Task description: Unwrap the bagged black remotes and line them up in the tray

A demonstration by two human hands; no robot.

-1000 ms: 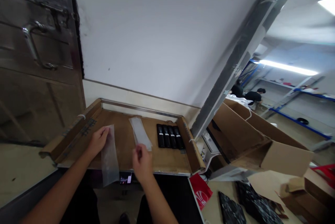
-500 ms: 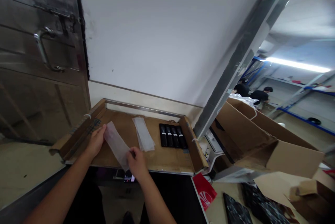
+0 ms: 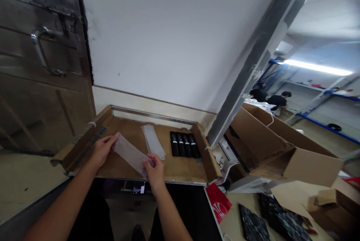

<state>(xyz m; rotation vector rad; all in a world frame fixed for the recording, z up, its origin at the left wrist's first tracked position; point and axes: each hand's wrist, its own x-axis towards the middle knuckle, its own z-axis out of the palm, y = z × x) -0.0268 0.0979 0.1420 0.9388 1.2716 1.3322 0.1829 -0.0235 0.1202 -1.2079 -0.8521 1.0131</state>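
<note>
A translucent frosted plastic sleeve (image 3: 131, 155) stretches across the cardboard-lined tray (image 3: 174, 169), held at one end by my left hand (image 3: 102, 151) and at the other by my right hand (image 3: 154, 173). A second frosted sleeve (image 3: 153, 141) lies flat on the tray, just beyond my right hand. Several black rectangular items with white bands (image 3: 184, 144) sit side by side to its right, not touched by either hand. A small lit phone screen (image 3: 138, 188) shows below the tray's front edge.
A metal door with a handle (image 3: 42, 45) stands on the left. To the right is an open cardboard box (image 3: 281, 151), with a red bag (image 3: 218, 202) and black patterned boards (image 3: 277, 216) below it. Two co-workers (image 3: 267, 97) are in the background near blue shelving.
The sleeve that hung down from my left hand now lies stretched sideways between both hands. My right hand has moved in and taken its other end.
</note>
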